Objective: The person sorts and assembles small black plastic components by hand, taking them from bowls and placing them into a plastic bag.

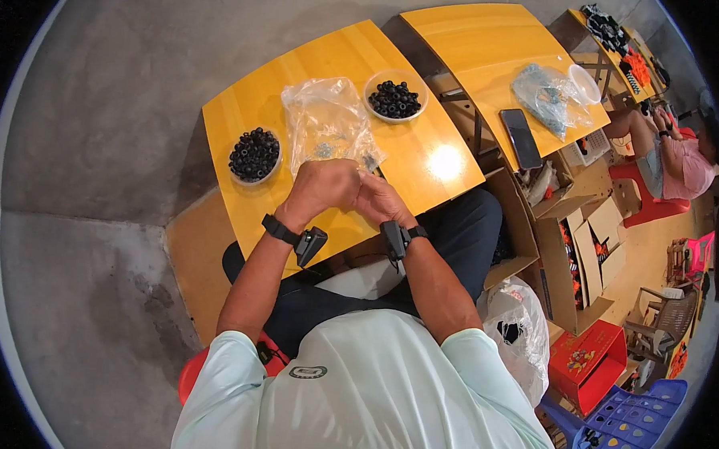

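Over the near part of a yellow table [257, 92], the left hand [325, 187] and right hand [379, 200] meet with fingers curled inward; how far they close, or on what, I cannot tell. Just beyond the grip lies a clear plastic bag [320, 110], with a tub [273, 172] of black beads [254, 152] to its left and another bead-filled tub [387, 75] beyond it, rightward. Well off to the grip's right, a smartphone [520, 139] rests on a second table [476, 37].
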Motion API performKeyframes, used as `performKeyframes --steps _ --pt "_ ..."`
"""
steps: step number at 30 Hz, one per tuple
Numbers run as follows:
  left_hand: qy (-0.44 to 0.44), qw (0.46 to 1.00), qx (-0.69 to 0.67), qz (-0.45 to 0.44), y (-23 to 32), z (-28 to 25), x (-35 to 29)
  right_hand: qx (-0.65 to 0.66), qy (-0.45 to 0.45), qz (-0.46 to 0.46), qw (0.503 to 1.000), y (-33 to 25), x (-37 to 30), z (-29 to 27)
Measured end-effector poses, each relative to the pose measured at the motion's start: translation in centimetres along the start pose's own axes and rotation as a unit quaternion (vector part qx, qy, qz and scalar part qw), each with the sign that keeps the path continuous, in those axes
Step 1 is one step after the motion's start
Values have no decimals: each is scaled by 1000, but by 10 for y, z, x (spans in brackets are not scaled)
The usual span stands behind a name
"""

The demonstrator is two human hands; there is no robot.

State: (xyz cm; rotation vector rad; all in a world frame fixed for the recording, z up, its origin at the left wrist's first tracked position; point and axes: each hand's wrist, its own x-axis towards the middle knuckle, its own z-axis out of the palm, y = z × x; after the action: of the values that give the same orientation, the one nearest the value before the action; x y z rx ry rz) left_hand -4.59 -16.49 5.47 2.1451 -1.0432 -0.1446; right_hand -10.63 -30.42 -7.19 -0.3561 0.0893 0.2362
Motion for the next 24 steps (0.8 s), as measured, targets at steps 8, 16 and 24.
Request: performKeyframes --steps 8,16,24 --pt "28 974 -200 -98 -27 19 -16 4 -7 2 1000 0 0 3" --pt "29 951 -278 -129 -24 25 -19 10 -1 7 1000 0 0 -3" --pt "92 988 -119 -47 -14 29 -23 7 -10 5 1000 2 2 -8"
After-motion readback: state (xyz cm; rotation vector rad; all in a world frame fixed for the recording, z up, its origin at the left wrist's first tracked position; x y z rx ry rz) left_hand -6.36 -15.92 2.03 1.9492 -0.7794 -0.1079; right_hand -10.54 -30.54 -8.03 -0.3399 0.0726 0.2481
